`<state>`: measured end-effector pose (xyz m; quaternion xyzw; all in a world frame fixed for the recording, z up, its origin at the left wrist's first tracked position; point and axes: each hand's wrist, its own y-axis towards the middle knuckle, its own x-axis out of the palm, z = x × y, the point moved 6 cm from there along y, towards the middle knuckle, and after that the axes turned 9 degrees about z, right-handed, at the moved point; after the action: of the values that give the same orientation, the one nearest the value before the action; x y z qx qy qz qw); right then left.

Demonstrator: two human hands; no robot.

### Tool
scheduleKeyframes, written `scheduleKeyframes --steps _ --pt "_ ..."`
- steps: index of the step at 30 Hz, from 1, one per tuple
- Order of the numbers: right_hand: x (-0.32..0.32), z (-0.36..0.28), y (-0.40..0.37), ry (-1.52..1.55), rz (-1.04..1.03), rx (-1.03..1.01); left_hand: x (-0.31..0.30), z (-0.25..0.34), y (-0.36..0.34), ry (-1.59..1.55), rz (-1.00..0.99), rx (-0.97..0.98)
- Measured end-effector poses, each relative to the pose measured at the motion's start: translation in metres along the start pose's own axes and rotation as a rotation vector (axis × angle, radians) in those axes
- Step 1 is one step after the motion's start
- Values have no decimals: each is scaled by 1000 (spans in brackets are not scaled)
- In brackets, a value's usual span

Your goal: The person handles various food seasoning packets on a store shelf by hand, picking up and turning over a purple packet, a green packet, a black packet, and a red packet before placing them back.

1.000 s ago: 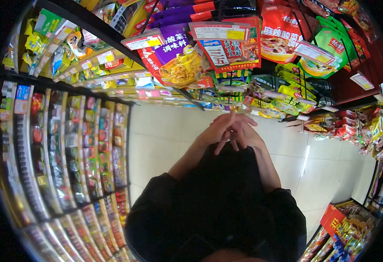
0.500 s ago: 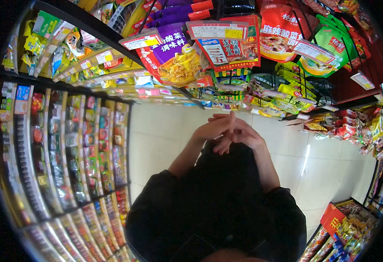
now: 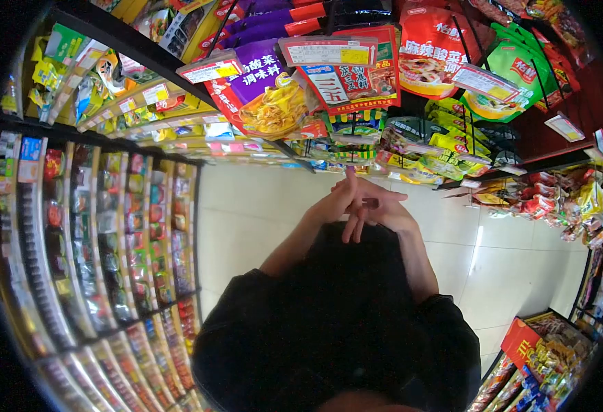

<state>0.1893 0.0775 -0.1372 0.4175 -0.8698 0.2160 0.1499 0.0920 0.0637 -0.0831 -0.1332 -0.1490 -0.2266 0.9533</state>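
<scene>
Floor point(image 3: 246, 206): pale, tiled.
Left hand point(image 3: 337, 204), right hand point(image 3: 393, 211): fingers laced, extended, nothing visibly held.
Yellow pouches point(image 3: 445, 144): likely light, soft, slippery; grip edges.

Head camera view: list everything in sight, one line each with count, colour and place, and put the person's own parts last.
Purple pouches: several, purple and red, hanging top centre
Red packet: at least one, red, right of those
Red pouch: at least one, red, further right
Green pouches: several, green, upper right
Price tags: many, white, some with yellow, before the packs
Small packets: many, green, yellow, dark, below the large packs
Shelf rack: one, dark-framed, stocked in mixed colours, left
Display box: one, red front, lower right
Floor: one, pale tiles, beneath
Clothing: black, bottom centre
Left hand: one, bare, centre, fingers interlaced
Right hand: one, bare, same
</scene>
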Motion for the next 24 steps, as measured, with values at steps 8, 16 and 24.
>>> scheduleKeyframes --steps 8,16,24 --pt "5 -39 -7 32 -221 -199 -4 -14 -7 81 -260 125" --pt "13 -47 -4 -310 12 -47 -11 -25 -6 465 17 -79" --pt "7 -43 -9 -231 138 -103 -9 -15 1 292 73 -222"
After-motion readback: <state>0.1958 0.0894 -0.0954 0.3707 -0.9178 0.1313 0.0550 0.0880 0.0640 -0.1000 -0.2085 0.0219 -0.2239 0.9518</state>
